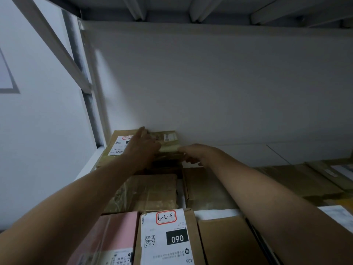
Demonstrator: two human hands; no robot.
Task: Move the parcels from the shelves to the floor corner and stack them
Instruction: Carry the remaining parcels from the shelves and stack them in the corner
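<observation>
Parcel [168, 145] x1: L hand [142, 148] on top, R hand [193, 153] pinching edge.

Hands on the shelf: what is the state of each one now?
Left hand: open, straight fingers against the taped parcel.
Right hand: pinches that parcel's right edge.

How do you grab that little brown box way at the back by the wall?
Come from the front. The small brown parcel lies flat with its back by the wall and a labelled box close on its left, so the front edge and right side look free. Best grip: the front corners, then slide it toward you.
</observation>
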